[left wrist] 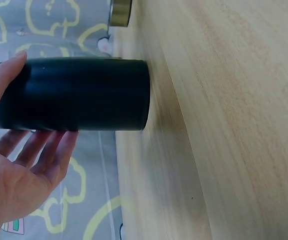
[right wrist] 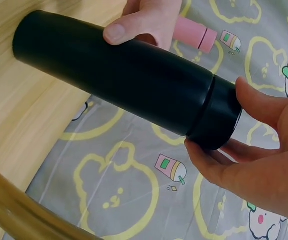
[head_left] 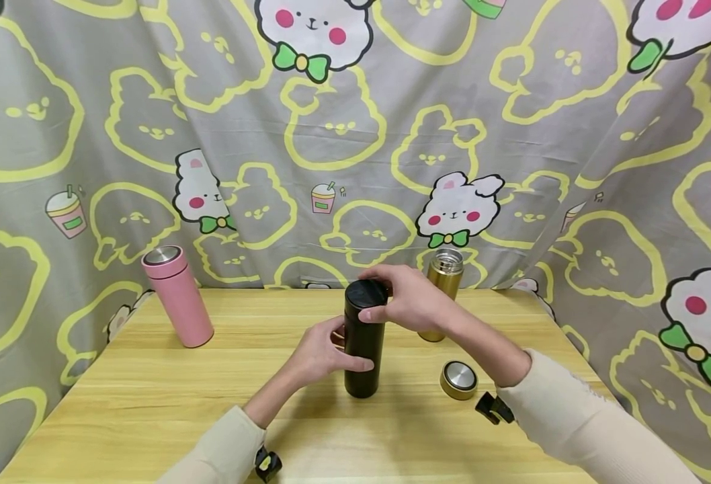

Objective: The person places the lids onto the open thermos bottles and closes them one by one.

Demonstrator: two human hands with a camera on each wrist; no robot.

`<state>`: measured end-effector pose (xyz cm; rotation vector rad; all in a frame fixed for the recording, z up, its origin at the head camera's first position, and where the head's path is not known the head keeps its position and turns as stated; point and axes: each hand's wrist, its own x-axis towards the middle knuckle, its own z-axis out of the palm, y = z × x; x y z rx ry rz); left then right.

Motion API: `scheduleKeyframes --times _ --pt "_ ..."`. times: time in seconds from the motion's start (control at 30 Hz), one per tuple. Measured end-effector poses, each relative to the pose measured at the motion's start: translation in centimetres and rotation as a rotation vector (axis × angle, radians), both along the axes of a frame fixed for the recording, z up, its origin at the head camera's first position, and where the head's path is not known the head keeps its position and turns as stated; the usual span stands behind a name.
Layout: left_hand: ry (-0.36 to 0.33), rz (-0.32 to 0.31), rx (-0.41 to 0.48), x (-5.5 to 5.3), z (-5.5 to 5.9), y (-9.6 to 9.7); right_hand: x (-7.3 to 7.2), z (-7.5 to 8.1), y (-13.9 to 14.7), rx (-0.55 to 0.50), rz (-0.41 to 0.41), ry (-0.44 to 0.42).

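gold bottle stands partly behind right hand.

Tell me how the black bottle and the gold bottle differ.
The black bottle has its black lid on; the gold bottle is open, its gold lid lying on the table.
The black bottle is held by the left hand and right hand; neither holds the gold bottle.
Both are upright and cylindrical.

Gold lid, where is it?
In the head view, the gold lid lies on the table, right of the black bottle, in front of the gold bottle.
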<state>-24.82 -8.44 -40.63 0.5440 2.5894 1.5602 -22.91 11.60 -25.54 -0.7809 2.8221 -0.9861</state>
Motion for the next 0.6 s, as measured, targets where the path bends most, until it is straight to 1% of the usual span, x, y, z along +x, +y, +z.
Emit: scheduleKeyframes --times 0.23,0.37,0.47,0.6 --pt "0.001 0.003 0.002 0.01 -0.1 0.05 0.23 -0.65 -0.48 -0.015 -0.094 0.055" --pt "0.0 0.003 0.0 -0.01 -0.09 0.07 0.29 -0.87 -0.58 -0.013 -0.141 0.065" --pt "0.0 0.003 0.0 -0.02 -0.03 0.06 0.24 -0.99 -0.6 -0.005 -0.162 0.067" --pt "0.002 0.002 -0.006 -0.03 0.04 -0.06 0.22 -1.01 -0.71 0.001 -0.167 0.066"
